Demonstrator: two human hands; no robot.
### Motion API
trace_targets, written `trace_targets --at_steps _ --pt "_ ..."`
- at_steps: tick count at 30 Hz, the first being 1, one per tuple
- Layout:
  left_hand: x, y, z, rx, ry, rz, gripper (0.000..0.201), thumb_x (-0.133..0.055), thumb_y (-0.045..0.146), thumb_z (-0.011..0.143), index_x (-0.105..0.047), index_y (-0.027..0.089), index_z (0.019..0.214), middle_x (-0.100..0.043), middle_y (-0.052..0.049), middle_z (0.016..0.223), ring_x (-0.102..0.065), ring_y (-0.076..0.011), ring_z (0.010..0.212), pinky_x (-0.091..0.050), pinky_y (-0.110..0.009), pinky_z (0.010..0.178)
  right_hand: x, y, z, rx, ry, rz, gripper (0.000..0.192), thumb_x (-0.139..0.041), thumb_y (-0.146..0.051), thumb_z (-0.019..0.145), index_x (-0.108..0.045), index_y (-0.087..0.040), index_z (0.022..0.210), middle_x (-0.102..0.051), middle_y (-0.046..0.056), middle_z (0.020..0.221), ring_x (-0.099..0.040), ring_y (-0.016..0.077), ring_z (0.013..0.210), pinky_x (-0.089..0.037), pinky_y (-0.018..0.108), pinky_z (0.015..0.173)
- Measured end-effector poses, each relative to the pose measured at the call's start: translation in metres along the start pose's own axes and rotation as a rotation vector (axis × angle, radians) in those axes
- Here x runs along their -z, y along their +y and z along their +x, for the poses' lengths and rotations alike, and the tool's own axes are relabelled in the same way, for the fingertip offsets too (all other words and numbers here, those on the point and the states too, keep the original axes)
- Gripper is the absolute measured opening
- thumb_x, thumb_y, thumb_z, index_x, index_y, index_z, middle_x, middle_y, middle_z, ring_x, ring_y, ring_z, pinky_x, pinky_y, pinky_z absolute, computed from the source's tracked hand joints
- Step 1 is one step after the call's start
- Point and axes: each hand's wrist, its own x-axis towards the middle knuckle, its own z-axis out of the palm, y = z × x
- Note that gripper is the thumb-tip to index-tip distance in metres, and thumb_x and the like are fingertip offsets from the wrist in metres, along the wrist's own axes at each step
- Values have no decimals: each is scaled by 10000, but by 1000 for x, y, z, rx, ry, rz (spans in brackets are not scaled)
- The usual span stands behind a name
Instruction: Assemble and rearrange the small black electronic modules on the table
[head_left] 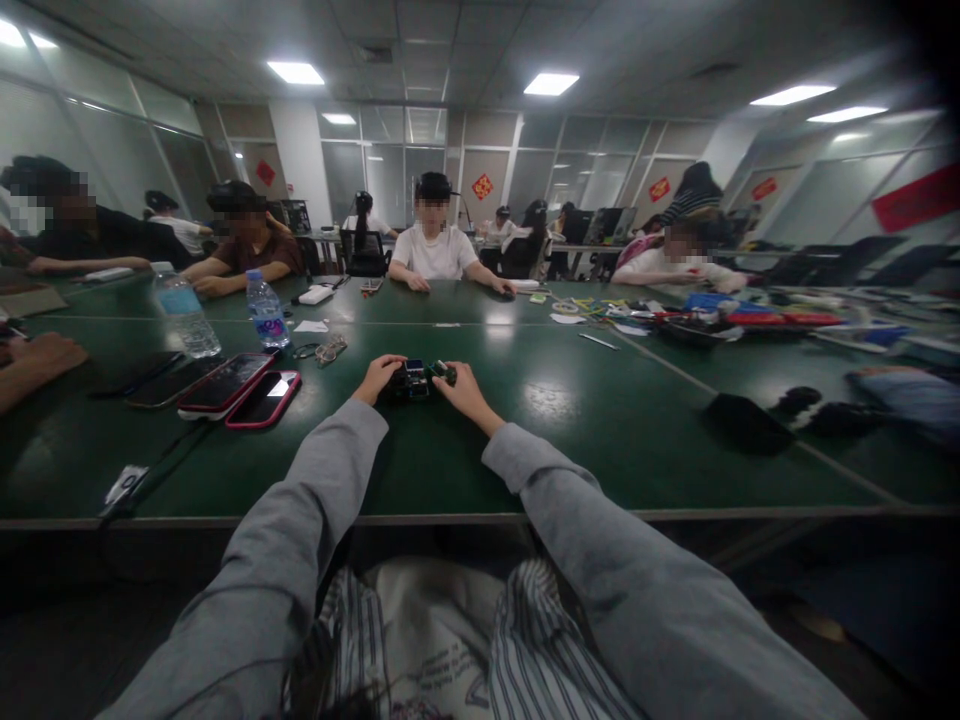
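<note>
A small dark boxy object with a bluish-grey top lies on the green table in front of me. My left hand grips its left side, fingers curled over the edge. Close by on the right, my right hand pinches a small dark green piece with a pale spot, held against or just beside the boxy object. At this size I cannot tell whether the two touch, nor what kind of things they are.
Left of my hands are phones, water bottles and a coiled cable. A black object sits at right, beyond it a pile of coloured items. People sit around the green table.
</note>
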Motion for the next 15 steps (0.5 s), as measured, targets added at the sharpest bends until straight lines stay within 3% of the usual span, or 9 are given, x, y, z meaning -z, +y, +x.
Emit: trace_targets --at_steps 3,9,15 --pt "0 0 0 8 -1 -7 237 -630 238 718 -749 156 905 -729 -74 933 -640 -227 943 -476 -369 930 0 -1 -1 67 13 -61 416 -631 -235 814 -565 -144 1214 -574 136 1219 -557 226 1158 -443 402 1026" --pt "0 -2 0 6 -5 -6 246 -617 236 727 -749 155 918 -725 -73 932 -637 -223 927 -477 -363 921 4 7 6 -153 76 17 316 -503 -305 923 -586 -159 1191 -668 112 1147 -631 197 1060 -484 349 950" --pt "1 -5 2 -22 -4 6 237 -614 240 729 -752 161 906 -728 -76 980 -632 -230 978 -461 -370 962 7 16 13 -199 100 -19 313 -405 -322 978 -615 -170 1153 -686 123 1147 -635 207 1095 -462 358 971"
